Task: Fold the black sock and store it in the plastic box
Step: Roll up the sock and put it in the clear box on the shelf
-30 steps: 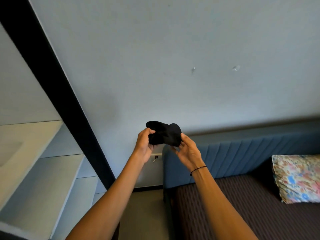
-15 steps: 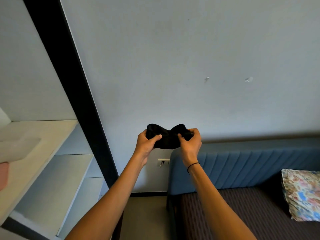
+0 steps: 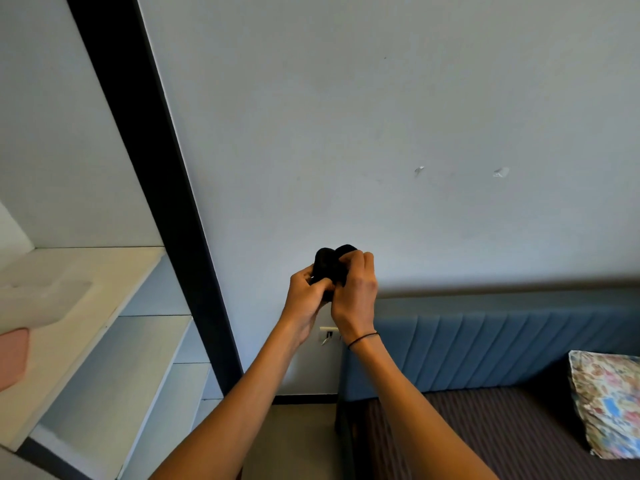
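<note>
Head view, largest first: smooth, matt pale grey wall (image 3: 381,116), two small chipped marks on it. Crossing it at a slant, broad black frame (image 3: 156,188) of a shelf unit (image 3: 114,358), white flat boards, stepped. Low on the right, blue headboard (image 3: 502,344), padded, stitched in upright channels; below it a dark brown ribbed mattress cover (image 3: 485,434). At the right edge, floral pillow (image 3: 609,403), soft, many-coloured print.

On the top shelf at left, translucent plastic box (image 3: 41,299), rounded corner, only partly in frame; contents not discernible. Beside it a pink rounded shape (image 3: 12,358), cut by the edge.

At centre, held up in front of the wall, black sock (image 3: 329,263), soft knit, bunched into a compact two-lobed lump. Left hand (image 3: 306,299) curled beneath and beside it, fingers pinching the lower fabric. Right hand (image 3: 356,292) closed over the sock's right side, fingertips pressed into the fold, thin black band (image 3: 363,339) on the wrist. Hands touching each other.

Against half a second ago: sock no longer stretched wide between the hands, now doubled up; hands drawn together. More of the shelf and box in frame.
</note>
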